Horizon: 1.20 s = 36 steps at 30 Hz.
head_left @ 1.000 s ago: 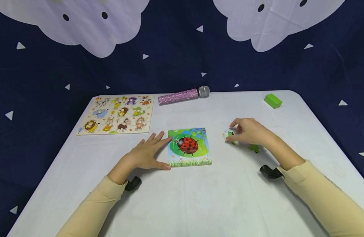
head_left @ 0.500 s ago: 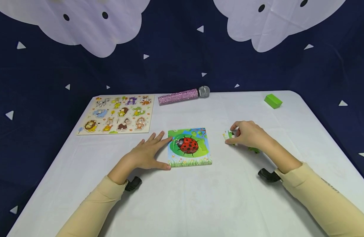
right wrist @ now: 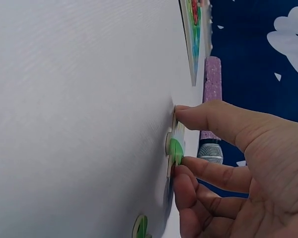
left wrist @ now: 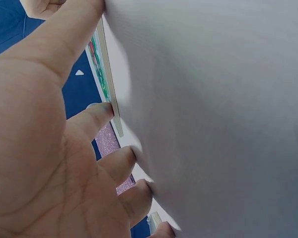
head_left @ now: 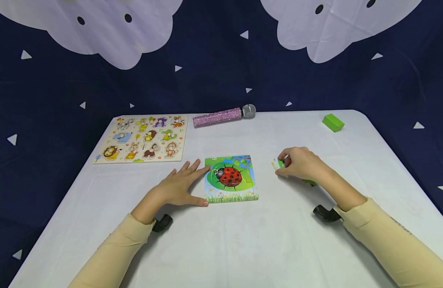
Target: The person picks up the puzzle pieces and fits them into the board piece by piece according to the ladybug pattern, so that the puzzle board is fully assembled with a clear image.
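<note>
A square ladybug jigsaw puzzle [head_left: 229, 178] lies in the middle of the white table. My left hand [head_left: 179, 186] is spread flat, palm down, with thumb and index fingertip at the puzzle's left edge. To the right, my right hand [head_left: 302, 163] holds a small puzzle piece [right wrist: 176, 147] at the tabletop between thumb and fingers. The piece is white and green, and the hand covers much of it. A second green puzzle piece [head_left: 309, 183] lies under the right wrist, partly hidden in the head view; its edge also shows low in the right wrist view.
A wooden animal peg puzzle board [head_left: 142, 139] lies at the back left. Along the back edge is a pink glitter microphone [head_left: 221, 116], and a green block [head_left: 333, 123] sits at the back right. A dark blue patterned cloth [head_left: 221, 56] hangs behind the table.
Over the second, my right hand has shifted slightly toward me at the small piece, covering more of the second green piece. My left hand and the ladybug puzzle stay in place.
</note>
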Motion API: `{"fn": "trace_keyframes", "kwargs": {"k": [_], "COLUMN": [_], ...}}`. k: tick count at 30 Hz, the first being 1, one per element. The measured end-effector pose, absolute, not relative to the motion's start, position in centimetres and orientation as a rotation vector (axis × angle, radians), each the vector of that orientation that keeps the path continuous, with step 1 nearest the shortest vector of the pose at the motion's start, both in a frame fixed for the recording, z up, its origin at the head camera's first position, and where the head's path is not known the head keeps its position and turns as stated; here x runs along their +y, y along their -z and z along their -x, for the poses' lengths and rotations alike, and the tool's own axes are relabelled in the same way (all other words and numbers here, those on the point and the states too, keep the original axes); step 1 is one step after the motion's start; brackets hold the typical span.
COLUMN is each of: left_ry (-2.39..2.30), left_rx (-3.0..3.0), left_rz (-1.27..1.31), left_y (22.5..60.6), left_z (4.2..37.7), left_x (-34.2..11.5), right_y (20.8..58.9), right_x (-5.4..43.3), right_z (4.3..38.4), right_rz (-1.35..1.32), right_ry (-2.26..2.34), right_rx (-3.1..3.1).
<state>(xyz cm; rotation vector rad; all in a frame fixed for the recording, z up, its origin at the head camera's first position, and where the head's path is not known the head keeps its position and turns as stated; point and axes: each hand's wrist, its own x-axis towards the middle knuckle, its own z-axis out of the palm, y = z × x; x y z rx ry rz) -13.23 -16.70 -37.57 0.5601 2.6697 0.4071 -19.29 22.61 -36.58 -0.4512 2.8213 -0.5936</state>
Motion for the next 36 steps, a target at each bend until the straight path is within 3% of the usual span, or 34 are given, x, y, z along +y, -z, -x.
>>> {"fn": "trace_keyframes", "kwargs": {"k": [21, 36], "left_ry": [-0.413, -0.396], "left_rx": [2.662, 2.665], "left_rz": [-0.550, -0.547], "left_y": [37.60, 37.56], "left_z": [13.26, 13.37], "left_x": [-16.74, -16.68], "right_y": [36.38, 35.95], "right_x": [23.04, 23.50], "right_z": [19.73, 19.61], "right_rz": [0.619, 0.521], "right_ry": [0.546, 0.549], "right_rx": [2.776, 2.737]}}
